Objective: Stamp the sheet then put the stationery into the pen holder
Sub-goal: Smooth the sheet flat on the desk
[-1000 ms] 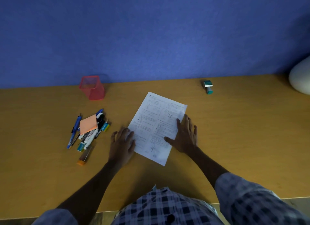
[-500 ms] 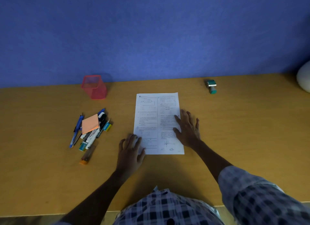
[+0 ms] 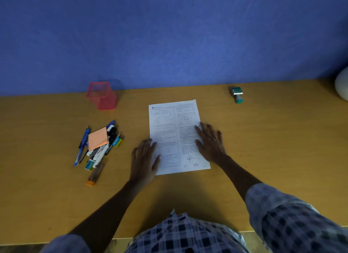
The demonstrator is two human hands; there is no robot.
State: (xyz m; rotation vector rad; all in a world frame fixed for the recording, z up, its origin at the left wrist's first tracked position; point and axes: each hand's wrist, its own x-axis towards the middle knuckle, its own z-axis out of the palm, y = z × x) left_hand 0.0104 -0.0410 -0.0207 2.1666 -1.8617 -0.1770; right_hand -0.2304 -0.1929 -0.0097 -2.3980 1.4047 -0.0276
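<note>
A printed white sheet (image 3: 175, 128) lies near-straight in the middle of the wooden desk (image 3: 273, 149). My left hand (image 3: 144, 159) rests flat on its lower left corner, fingers spread. On the sheet's right edge my right hand (image 3: 211, 142) also lies flat. A teal and grey stamp (image 3: 237, 94) lies on its side at the back right, well beyond my right hand. The red mesh pen holder (image 3: 101, 95) stands at the back left. A pile of stationery (image 3: 99, 143), with pens, markers, erasers and an orange sticky pad, lies left of the sheet.
A blue wall (image 3: 169, 35) runs along the desk's far edge. A white rounded object (image 3: 341, 85) sits at the far right edge of view. An orange-capped item (image 3: 94, 175) lies at the near end of the stationery pile.
Both hands turned the sheet from a slant to nearly square with the desk edge. My left hand slid onto its lower left corner; my right hand stayed on the right edge.
</note>
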